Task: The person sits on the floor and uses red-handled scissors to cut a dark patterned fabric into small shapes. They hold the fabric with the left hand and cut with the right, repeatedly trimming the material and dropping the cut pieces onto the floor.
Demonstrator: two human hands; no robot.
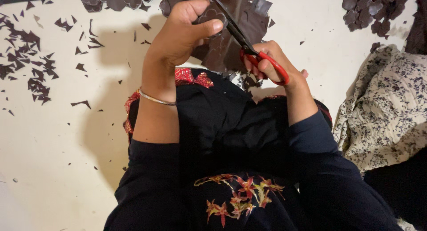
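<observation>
At top centre, your left hand [180,33] has a firm grip on the dark sheet [222,48]; your right hand [271,64] holds red-handled scissors [251,50], blades parted on it.

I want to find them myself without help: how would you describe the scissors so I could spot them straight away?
Start at the pale floor littered with dark scraps, then find the two bare hands above the black-clothed lap. The right hand holds the scissors, blades in the dark sheet held by the left hand. Their bright red handles stand out.
</observation>
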